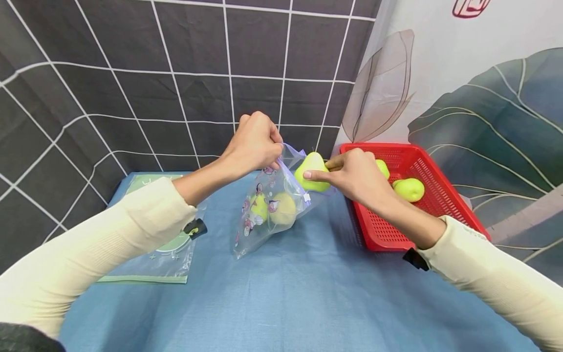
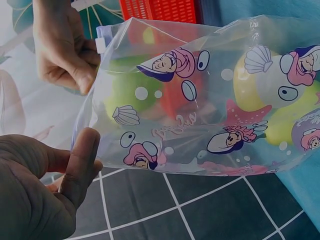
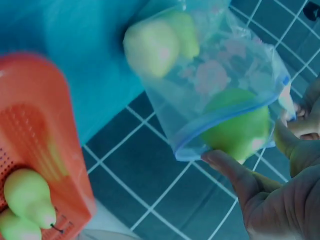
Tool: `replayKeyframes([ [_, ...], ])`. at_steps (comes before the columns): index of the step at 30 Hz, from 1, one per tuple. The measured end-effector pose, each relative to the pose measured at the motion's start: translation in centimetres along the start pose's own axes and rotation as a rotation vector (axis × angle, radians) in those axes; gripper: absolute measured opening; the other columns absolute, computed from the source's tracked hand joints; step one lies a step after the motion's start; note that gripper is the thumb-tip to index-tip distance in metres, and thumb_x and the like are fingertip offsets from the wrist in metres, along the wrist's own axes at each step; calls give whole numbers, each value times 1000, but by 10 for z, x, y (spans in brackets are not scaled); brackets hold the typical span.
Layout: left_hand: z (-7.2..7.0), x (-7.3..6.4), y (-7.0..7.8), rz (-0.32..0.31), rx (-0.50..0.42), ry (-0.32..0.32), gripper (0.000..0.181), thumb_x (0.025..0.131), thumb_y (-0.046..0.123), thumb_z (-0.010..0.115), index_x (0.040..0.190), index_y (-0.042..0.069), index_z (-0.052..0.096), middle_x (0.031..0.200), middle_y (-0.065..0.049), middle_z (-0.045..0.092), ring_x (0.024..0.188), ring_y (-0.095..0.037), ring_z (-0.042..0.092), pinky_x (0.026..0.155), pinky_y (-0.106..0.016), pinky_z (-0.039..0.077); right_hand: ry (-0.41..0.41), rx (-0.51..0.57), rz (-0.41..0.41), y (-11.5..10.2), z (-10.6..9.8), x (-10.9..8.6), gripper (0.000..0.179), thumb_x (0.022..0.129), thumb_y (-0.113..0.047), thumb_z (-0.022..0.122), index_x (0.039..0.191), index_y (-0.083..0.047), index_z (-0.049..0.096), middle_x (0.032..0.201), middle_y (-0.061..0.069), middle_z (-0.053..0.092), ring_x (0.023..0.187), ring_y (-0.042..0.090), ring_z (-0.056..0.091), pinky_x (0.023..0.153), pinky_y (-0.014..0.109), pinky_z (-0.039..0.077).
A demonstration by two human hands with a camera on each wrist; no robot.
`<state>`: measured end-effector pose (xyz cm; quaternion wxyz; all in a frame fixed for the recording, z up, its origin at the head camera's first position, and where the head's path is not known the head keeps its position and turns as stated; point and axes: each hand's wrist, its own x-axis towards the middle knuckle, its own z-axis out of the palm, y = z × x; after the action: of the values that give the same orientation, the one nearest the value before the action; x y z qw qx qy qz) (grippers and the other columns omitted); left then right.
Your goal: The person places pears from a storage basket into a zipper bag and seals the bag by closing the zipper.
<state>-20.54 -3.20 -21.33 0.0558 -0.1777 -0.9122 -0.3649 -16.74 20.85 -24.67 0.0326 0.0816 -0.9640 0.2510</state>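
Observation:
A clear printed zip bag (image 1: 252, 230) with a purple slider edge hangs from my left hand (image 1: 257, 142), which pinches its rim. Two fruits lie in the bag's bottom: a yellowish round fruit (image 1: 283, 209) and a green pear (image 1: 259, 208). My right hand (image 1: 358, 173) holds another green pear (image 1: 313, 172) by its side at the bag's mouth. In the right wrist view, that pear (image 3: 240, 127) is partly inside the opening, behind the purple rim. Fingers of the left hand (image 2: 75, 170) show at the bag's edge in the left wrist view.
A red plastic basket (image 1: 374, 234) stands at the right with green pears (image 1: 409, 189) in it. At the left, a flat plastic bag with a green print (image 1: 171, 244) lies on the blue cloth (image 1: 272, 303). Dark gridded fabric (image 1: 193, 44) hangs behind.

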Motion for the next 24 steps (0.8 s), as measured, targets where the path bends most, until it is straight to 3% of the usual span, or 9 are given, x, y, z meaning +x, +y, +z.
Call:
replayKeyframes([
  [6,-1,0,-1,-12,0,0,25,96,-1,63,94,1,88,84,-13,84,58,-14,81,56,-23,63,-57,16,-11,-6,6,-1,56,98,-66,79,121,-17,90,92,5,87,77,26,70,61,34,51],
  [13,-2,-2,-1,-16,-2,-2,24,96,0,64,93,1,87,83,-13,84,58,-13,81,55,-23,63,-44,-1,13,2,2,-1,50,99,-62,81,118,-16,91,87,5,84,76,25,69,62,32,52],
  [19,-3,-2,-4,-5,-12,-4,26,95,-1,61,92,1,87,80,-12,84,58,-14,81,54,-23,63,-17,-4,80,32,-19,6,53,99,-61,81,109,-11,91,68,4,68,59,21,56,53,31,45],
  [22,-4,-2,-5,-2,-14,-3,27,94,-1,60,92,0,86,78,-12,84,57,-14,80,53,-23,62,-19,-36,136,55,-32,16,59,100,-62,79,113,-5,89,64,2,60,60,22,52,54,32,39],
  [24,-5,-2,-6,0,-15,-3,27,93,-1,60,92,1,86,78,-12,84,57,-14,80,53,-23,62,-6,-65,156,73,-40,24,62,100,-60,79,124,-3,86,67,3,67,69,25,56,57,34,39],
])
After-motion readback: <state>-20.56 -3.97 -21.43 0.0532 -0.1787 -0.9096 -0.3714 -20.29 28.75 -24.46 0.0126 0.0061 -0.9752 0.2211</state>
